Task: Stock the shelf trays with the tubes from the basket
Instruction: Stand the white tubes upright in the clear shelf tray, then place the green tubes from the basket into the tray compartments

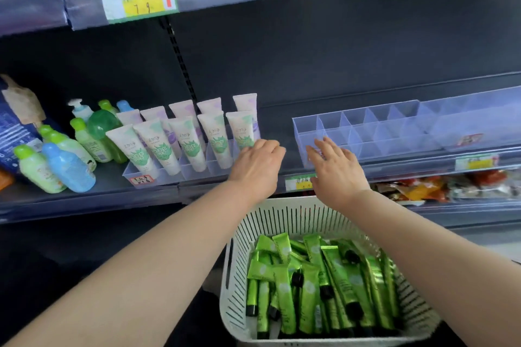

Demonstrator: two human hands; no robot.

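My left hand (258, 166), fingers loosely bent and holding nothing, and my right hand (337, 169), fingers spread, hover before the clear divided plastic tray (366, 132). Glossy green tubes (310, 284) lie in the white slotted basket (282, 217). The writing on the yellow shelf tag (141, 0), beside its red arrow, is too blurred to read.

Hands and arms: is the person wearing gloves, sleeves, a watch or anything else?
Nothing worn shows. The left hand and right hand have no gloves, rings or watch. Both arms are bare to the frame's edge, with no sleeves in view.
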